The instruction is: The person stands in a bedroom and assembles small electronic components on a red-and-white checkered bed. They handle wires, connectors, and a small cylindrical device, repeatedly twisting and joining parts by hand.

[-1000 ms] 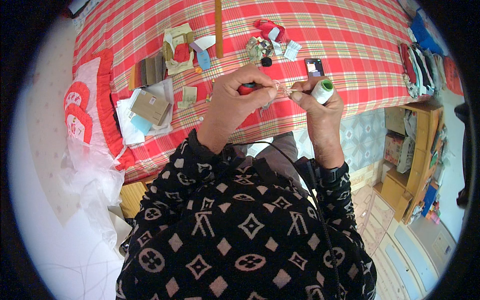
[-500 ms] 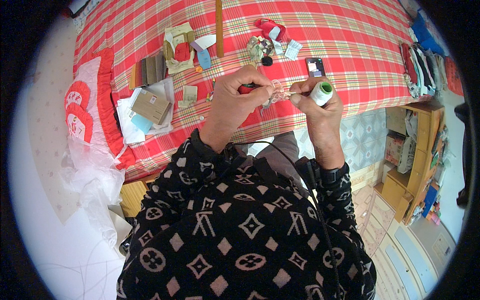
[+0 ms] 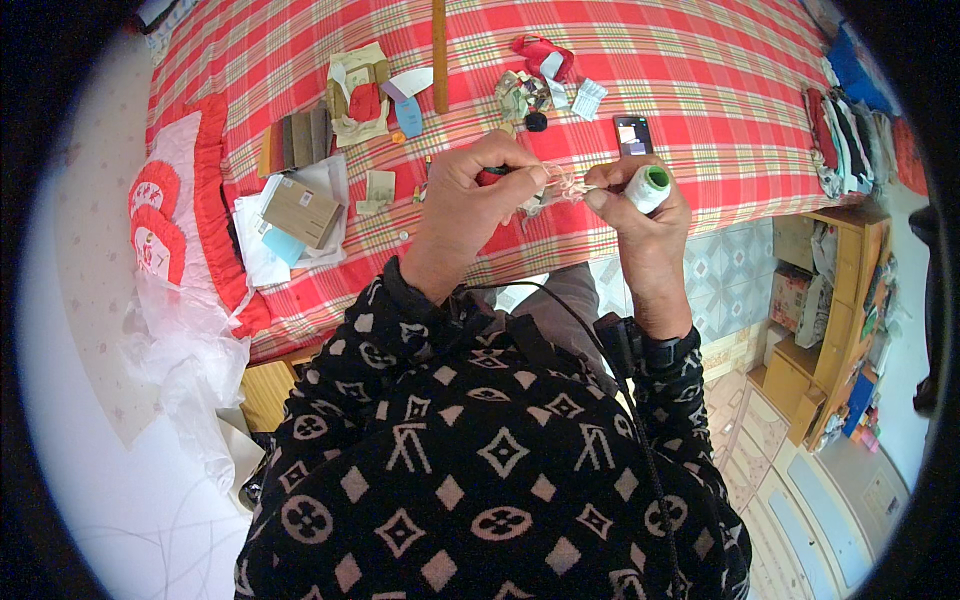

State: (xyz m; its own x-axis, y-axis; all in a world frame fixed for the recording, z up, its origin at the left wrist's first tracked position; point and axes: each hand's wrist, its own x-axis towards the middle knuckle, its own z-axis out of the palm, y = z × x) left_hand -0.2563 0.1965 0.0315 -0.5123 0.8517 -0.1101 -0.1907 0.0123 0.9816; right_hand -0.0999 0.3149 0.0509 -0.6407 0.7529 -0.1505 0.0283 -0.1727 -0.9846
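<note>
Both hands are raised over the near edge of the bed, with a loose tangle of pale thread (image 3: pixel 566 186) between them. My left hand (image 3: pixel 462 210) is closed, pinching one side of the tangle between thumb and forefinger. Something small and red (image 3: pixel 488 177) shows inside its curled fingers; its kind is unclear. My right hand (image 3: pixel 650 235) pinches the other side of the thread with thumb and forefinger. That same hand also holds a white spool of thread (image 3: pixel 643 193), tilted, with its green core end facing up and right.
A red checked cloth (image 3: pixel 720 90) covers the bed. On it lie a phone (image 3: pixel 632 135), a bundle of small items (image 3: pixel 522 97), fabric swatches (image 3: pixel 298 140), a brown box (image 3: pixel 302 213) and a wooden stick (image 3: pixel 440 60). A wooden cabinet (image 3: pixel 845 270) stands at the right.
My right hand has shifted slightly to the right with the spool. The thread tangle looks more spread out between the hands. My left hand has stayed almost in place.
</note>
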